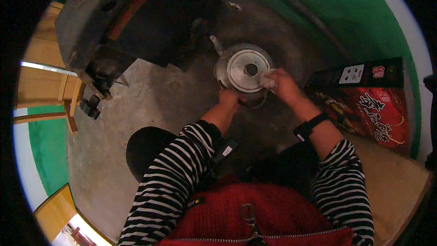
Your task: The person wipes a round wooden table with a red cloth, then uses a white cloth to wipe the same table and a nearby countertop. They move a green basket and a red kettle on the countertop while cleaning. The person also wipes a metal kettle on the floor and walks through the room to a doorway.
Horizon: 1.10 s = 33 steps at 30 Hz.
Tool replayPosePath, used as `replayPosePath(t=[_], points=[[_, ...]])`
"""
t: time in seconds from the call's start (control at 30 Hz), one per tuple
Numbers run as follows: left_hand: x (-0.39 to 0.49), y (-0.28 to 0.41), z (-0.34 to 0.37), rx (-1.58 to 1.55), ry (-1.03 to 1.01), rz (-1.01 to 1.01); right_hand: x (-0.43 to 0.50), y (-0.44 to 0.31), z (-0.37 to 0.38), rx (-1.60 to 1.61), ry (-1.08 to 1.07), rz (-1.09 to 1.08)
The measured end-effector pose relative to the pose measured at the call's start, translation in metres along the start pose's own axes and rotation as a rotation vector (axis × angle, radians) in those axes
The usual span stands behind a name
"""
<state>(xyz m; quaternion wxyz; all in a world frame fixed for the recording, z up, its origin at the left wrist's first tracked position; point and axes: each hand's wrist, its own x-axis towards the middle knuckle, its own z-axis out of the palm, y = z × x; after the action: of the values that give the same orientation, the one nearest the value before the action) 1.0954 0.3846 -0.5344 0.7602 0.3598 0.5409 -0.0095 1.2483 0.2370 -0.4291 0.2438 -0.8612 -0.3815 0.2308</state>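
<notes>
A metal kettle (222,71) with a round lid (241,83) and a dark knob stands on the dark floor, its spout pointing to the upper left. My left hand (229,100) is at the kettle's near side, its fingers closed around what looks like the handle, though the grip is partly hidden. A pale, crumpled cloth (268,79) is held in my right hand (282,85) and pressed against the right edge of the lid. The kettle's far lower side lies in shadow.
A dark stove-like metal body (150,24) stands at the upper left. Right of the kettle is a red and black printed carton (372,109), beside a green wall (355,17). A brown board or tabletop (392,184) lies at the lower right. Wooden furniture (44,89) is at the far left.
</notes>
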Motion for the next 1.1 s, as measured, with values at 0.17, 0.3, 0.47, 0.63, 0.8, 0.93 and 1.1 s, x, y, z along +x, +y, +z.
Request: replayPosePath(t=[0.17, 0.3, 0.47, 0.63, 0.8, 0.93, 1.1], points=[[0.029, -0.016, -0.02, 0.379, -0.237, 0.529, 0.034, -0.017, -0.032, -0.144, 0.055, 0.097], [0.018, 0.002, -0.017, 0.691, -0.219, 0.291, 0.089, -0.052, -0.013, -0.296, 0.285, -0.089], [0.005, 0.015, -0.005, 0.921, -0.073, 0.37, 0.101, -0.095, 0.039, -0.592, 0.05, -0.281], [0.037, -0.009, 0.001, -0.051, -0.192, 0.153, 0.059, -0.101, 0.061, -0.716, 0.115, -0.459], [0.052, -0.017, -0.003, 0.01, -0.218, 0.168, 0.031, -0.083, 0.046, -0.528, -0.162, -0.626], [0.018, 0.002, -0.004, 0.031, -0.148, 0.053, 0.001, -0.07, 0.017, -0.748, -0.364, -0.715], [-0.014, 0.03, -0.002, 0.081, -0.247, -0.007, -0.006, -0.047, -0.022, -0.362, -0.197, -0.397]])
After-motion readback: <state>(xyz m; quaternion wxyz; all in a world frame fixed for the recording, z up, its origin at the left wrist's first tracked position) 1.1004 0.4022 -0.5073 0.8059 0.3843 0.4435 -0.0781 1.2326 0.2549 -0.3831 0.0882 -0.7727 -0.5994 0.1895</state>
